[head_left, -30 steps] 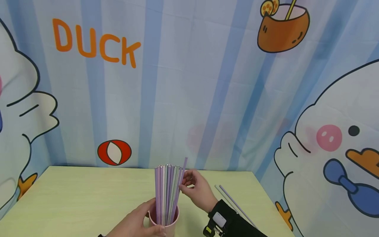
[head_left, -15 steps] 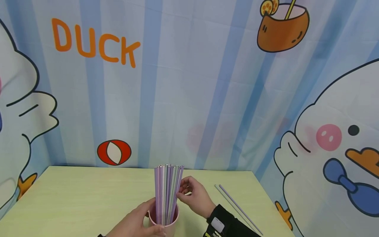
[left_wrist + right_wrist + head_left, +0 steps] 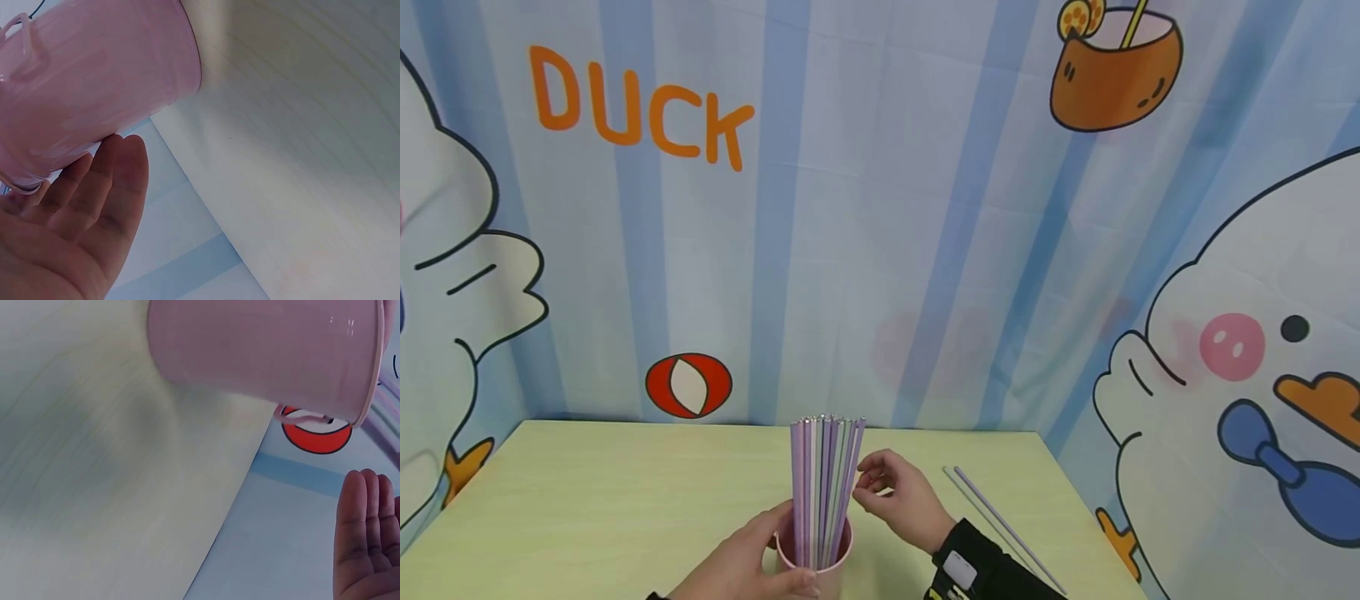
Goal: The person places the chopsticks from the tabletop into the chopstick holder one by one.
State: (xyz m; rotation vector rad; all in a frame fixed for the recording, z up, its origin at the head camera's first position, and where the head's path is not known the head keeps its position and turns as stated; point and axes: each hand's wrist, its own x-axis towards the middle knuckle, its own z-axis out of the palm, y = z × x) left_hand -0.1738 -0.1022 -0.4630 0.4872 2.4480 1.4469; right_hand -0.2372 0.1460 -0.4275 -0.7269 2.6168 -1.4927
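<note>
A small pink bucket [image 3: 825,581] with looped handles holds an upright bunch of pale purple and silvery straws [image 3: 823,492]. My left hand [image 3: 747,557] holds the bucket from the left, thumb across its front and fingers at its far side. In the left wrist view, the fingertips meet the wall of the bucket [image 3: 106,75]. Just right of the straws, my right hand [image 3: 904,502] has loosely bent fingers and nothing in it. The right wrist view shows its fingers [image 3: 354,519] apart from the bucket [image 3: 269,350].
Two more straws, one purple [image 3: 1000,517] and one pale [image 3: 985,510], lie slanted on the light wooden table [image 3: 625,500] to the right, partly behind the right forearm. A striped, duck-printed curtain [image 3: 850,208] hangs behind the table's far edge.
A purple straw at the right of the bunch has slid down level with the others. My right hand lowered with it, let go and moved slightly right. The left hand stayed put.
</note>
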